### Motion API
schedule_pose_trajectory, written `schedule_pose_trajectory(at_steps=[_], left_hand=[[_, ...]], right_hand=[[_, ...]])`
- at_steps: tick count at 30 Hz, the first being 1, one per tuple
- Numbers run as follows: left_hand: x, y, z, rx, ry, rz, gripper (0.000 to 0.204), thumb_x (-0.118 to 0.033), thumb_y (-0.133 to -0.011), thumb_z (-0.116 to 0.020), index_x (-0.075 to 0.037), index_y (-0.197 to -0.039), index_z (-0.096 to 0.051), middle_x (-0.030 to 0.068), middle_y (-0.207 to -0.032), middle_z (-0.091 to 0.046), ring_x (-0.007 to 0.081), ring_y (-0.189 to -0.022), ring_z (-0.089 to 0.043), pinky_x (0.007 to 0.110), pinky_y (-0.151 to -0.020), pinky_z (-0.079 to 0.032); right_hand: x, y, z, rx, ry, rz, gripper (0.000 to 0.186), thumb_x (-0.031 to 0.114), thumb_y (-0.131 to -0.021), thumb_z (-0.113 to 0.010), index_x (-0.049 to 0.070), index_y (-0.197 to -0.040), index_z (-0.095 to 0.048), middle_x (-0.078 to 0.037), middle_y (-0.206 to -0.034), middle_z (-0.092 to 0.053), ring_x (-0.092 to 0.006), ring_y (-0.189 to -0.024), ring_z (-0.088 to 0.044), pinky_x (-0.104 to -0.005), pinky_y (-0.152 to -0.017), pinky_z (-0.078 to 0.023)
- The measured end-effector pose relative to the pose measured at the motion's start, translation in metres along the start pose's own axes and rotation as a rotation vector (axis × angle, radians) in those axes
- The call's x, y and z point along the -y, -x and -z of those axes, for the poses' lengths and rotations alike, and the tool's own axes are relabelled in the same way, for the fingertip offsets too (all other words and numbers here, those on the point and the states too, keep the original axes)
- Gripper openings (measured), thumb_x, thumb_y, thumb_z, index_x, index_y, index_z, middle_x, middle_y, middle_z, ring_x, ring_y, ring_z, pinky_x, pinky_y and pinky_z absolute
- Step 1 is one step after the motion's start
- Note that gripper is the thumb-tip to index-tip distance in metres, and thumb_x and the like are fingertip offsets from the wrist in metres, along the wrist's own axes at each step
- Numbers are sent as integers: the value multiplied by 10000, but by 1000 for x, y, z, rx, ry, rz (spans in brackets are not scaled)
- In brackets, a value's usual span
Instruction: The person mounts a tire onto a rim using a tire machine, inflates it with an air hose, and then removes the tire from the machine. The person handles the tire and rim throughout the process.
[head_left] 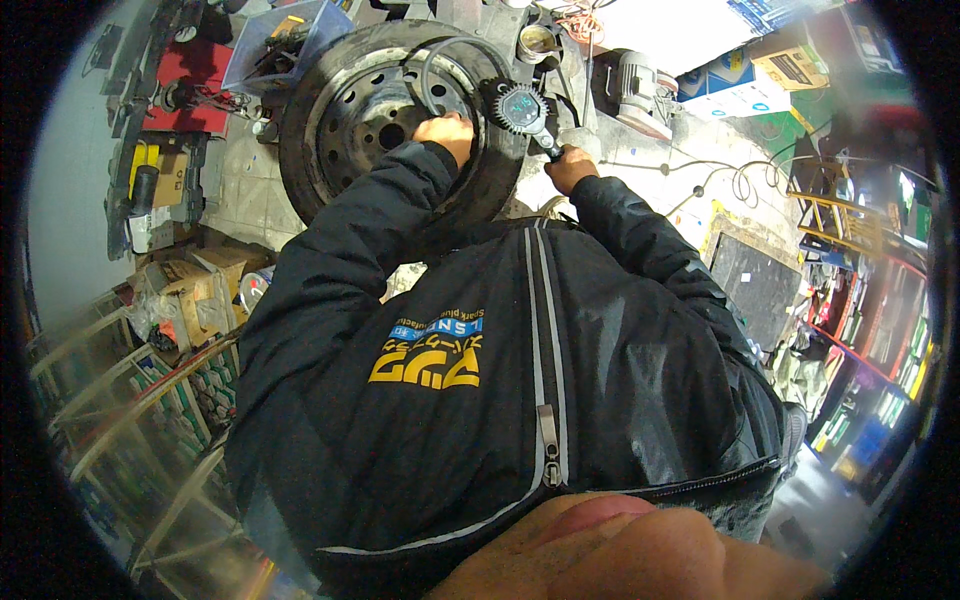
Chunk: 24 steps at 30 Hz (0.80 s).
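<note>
A car wheel [345, 165] with a black tyre and a dirty steel rim lies in front of me. Over the edge of its rim, my left hand [447, 136] is closed round the lower end of a dark air hose [424, 80]; the tip and whatever it meets are hidden by the fingers. From there the hose loops up and across to a tyre inflator gauge [520, 106] with a round lit display and a ridged black surround. My right hand [571, 169] grips the gauge's handle, just right of the tyre.
Behind the wheel at left stands a clear plastic bin [285, 45] of parts. A tin can [537, 42] and a grey electric motor [640, 90] are to the right. Cables [745, 185] trail over the floor, near cardboard boxes [790, 60]. Racks of boxes [190, 390] flank me.
</note>
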<state>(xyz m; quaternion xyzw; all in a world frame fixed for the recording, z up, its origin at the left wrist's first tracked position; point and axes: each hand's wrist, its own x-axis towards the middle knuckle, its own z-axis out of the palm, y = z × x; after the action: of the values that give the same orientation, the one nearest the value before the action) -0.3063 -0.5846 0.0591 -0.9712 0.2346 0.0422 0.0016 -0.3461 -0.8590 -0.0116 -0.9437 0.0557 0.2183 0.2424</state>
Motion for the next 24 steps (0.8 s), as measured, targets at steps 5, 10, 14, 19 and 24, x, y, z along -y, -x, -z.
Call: schedule_pose_trajectory(at_steps=[5, 10, 14, 19, 24], left_hand=[[-1, -1, 1, 21, -11, 7, 175, -135, -837, -589, -33, -934, -693, 167, -932, -700, 333, -764, -727, 448, -652, -588], [-1, -1, 1, 20, -7, 7, 181, -142, -836, -592, -33, -939, -694, 162, -935, -702, 333, -778, -729, 448, -662, -589], [-2, -2, 2, 23, -28, 16, 187, -148, -829, -602, -35, -945, -696, 163, -950, -703, 338, -785, -729, 450, -670, -590], [-2, -2, 3, 30, -38, 8, 192, -142, -824, -609, -33, -955, -697, 169, -961, -704, 336, -779, -730, 452, -657, -589], [-1, -1, -3, -1, -55, -5, 169, -137, -819, -615, -38, -927, -700, 168, -938, -706, 323, -753, -729, 437, -629, -587]], right_hand=[[1, -1, 0, 22, -13, -30, 437, 334, -822, -715, -30, -1057, -659, -287, -1017, -687, -425, -1006, -661, -470, -883, -521], [-4, -5, -2, 57, -16, -22, 509, 379, -827, -723, -31, -1114, -631, -281, -1064, -678, -418, -1032, -655, -463, -897, -521], [-10, -10, -1, 170, -256, 121, 798, 505, -817, -747, -46, -1338, -501, -279, -1217, -632, -382, -1128, -630, -436, -935, -511], [-21, -26, -9, 417, -678, 24, 932, 407, -771, -834, 47, -1502, -383, -261, -1314, -578, -386, -1133, -573, -448, -962, -491], [-42, -54, -36, 397, -158, 502, 861, 59, -729, -792, 408, -1449, -474, -245, -1266, -582, -434, -1039, -562, -445, -901, -524]])
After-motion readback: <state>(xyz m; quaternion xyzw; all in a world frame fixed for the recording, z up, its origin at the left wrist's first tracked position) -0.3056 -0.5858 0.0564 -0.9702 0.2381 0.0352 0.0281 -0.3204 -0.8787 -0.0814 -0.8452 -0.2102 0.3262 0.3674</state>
